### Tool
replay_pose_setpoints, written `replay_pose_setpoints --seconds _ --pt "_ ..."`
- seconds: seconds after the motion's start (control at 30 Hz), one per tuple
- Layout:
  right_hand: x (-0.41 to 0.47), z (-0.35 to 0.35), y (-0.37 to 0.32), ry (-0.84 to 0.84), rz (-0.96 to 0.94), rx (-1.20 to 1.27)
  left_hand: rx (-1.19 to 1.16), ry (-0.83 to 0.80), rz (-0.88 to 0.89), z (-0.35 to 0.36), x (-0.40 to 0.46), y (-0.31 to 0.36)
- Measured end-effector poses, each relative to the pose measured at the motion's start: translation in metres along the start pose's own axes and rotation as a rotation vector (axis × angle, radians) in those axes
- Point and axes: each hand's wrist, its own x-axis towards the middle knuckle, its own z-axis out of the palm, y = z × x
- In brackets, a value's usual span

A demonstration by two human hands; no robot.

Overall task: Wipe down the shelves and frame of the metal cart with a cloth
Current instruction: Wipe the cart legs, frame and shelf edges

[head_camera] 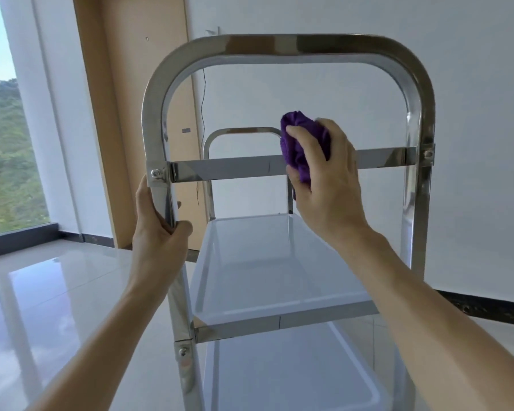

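Left hand [158,232] gripping shiny steel upright [161,200], right hand [327,185] clutching bunched purple cloth [297,143]

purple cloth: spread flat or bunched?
Bunched: the purple cloth sits wadded in the right hand, pressed on the cart's crossbar.

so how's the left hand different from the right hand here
The left hand grips the cart's left upright post, while the right hand holds a bunched purple cloth against the horizontal crossbar. The left hand sits lower, below the bolted bracket; the right hand is higher, near the bar's middle. The left hand steadies and the right hand wipes. Both are bare, with fingers curled round something.
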Motion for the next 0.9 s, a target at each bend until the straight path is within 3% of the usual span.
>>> replay_pose_setpoints --seconds 0.17,0.23,0.4,0.47,0.53,0.6,0.77,0.9 --pt "-0.018 -0.001 -0.013 0.063 -0.030 0.137 -0.031 -0.103 0.017 -0.014 -0.009 -0.007" --pt "-0.039 0.003 -0.019 -0.017 -0.036 0.212 -0.065 -0.169 0.053 -0.018 -0.027 -0.017" --pt "-0.095 0.036 -0.044 -0.393 0.193 0.413 -0.086 -0.252 -0.079 -0.022 -0.056 -0.039" --pt "-0.114 0.052 -0.053 -0.642 0.244 0.464 -0.071 -0.249 -0.046 -0.026 -0.053 -0.046" --pt "-0.129 0.065 -0.059 -0.952 0.133 0.382 -0.064 -0.245 -0.010 -0.028 -0.053 -0.049" --pt "-0.135 0.073 -0.058 -1.067 -0.093 0.218 -0.105 -0.238 -0.045 -0.023 -0.056 -0.049" --pt "-0.147 0.085 -0.072 -0.842 -0.153 0.053 -0.234 -0.122 -0.112 -0.002 -0.063 -0.048" --pt "-0.160 0.091 -0.083 -0.684 -0.212 -0.113 -0.091 -0.054 -0.056 0.003 -0.062 -0.050"
